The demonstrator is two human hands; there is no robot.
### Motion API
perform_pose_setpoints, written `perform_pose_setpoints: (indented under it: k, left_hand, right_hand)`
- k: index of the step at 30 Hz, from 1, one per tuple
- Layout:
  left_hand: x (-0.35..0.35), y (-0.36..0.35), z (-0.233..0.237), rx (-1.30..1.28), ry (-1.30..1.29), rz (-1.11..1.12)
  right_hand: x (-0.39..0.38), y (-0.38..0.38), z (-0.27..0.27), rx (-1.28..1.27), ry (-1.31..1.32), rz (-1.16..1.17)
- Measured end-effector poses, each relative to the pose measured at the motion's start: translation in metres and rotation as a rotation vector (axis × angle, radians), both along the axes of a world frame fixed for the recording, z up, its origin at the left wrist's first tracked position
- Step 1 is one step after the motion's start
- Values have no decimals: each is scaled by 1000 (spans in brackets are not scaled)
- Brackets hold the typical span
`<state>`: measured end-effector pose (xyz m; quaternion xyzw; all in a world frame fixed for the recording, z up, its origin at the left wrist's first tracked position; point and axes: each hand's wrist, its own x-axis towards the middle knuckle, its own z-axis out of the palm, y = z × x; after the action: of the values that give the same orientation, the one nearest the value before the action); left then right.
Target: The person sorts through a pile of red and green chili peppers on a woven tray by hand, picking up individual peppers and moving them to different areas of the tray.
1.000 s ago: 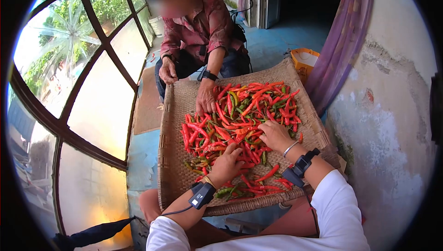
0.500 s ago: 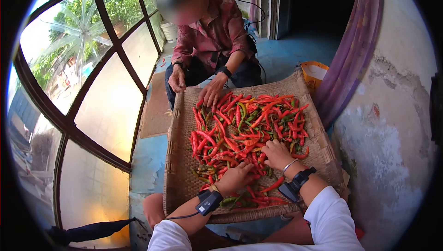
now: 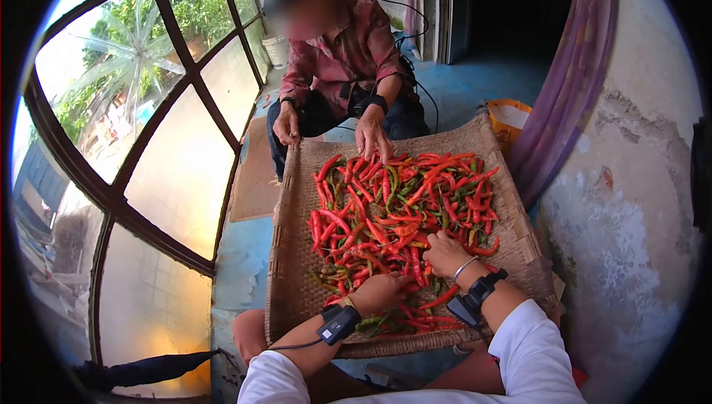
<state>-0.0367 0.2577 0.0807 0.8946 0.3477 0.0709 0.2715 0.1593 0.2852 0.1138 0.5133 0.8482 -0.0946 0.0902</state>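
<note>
Red chilli peppers [image 3: 404, 218], some green among them, lie heaped on a shallow woven tray [image 3: 293, 189]. The left hand [image 3: 377, 293] is bent low over the near side of the heap, the right hand [image 3: 446, 254] curled beside it; both sets of fingertips are partly hidden, so whether either pinches a pod I cannot tell. Opposite, a co-worker's hand [image 3: 371, 135] reaches to the far edge of the heap. Each pod should be light, smooth, perhaps slippery, firm yet easily bruised or snapped; best taken near the stem end, with a gentle pinch, clear of the thin tip
</note>
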Motion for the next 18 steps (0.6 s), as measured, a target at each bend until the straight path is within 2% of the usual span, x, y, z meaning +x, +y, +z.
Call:
perform_pose_setpoints:
  k: [2, 5, 6, 10, 12, 14, 16, 17, 18]
  left_hand:
    - [-1, 2, -1, -46, 13, -18]
    - [-1, 1, -3, -97, -101, -69]
    - [-1, 1, -3, -132, -61, -95]
    - [0, 0, -10, -220, 18, -155]
    - [1, 0, -6, -245, -73, -160]
    - [3, -2, 3, -268, -163, -165]
    - [6, -5, 13, -238, -292, 6]
    - [8, -6, 16, -236, -291, 6]
    - [10, -8, 18, -217, -394, 140]
  right_hand:
    - [-1, -2, 3, -44, -52, 26]
    - [0, -3, 0, -122, -181, 94]
    - [-1, -4, 1, -155, -257, 136]
    - [-1, -7, 16, -273, -252, 132]
    - [4, -5, 12, -386, -101, 44]
    - [8, -3, 15, -335, -54, 57]
    - [12, -3, 20, -286, -6, 69]
    - [13, -4, 23, -245, 108, 62]
    - [14, -4, 26, -201, 221, 54]
